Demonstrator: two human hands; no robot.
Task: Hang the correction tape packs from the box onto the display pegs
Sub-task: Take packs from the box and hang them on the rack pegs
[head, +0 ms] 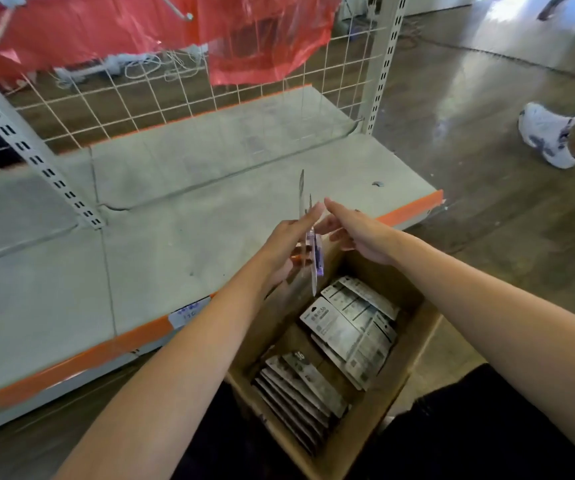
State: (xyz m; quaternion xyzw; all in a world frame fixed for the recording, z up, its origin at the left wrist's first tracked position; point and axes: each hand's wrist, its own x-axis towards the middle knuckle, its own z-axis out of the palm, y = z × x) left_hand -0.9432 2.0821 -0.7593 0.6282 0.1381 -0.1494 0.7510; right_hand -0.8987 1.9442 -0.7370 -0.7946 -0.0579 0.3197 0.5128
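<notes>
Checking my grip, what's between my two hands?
In the head view, correction tape packs seen edge-on, held by the left hand, the right hand beside them.

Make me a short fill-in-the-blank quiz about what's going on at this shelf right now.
1. The left hand holds clear-fronted correction tape packs above the open brown ____ box.
2. The grey metal shelf has an ____ front edge.
3. Over the white wire grid hangs ____ plastic sheeting.

Missing words: cardboard; orange; red
</notes>
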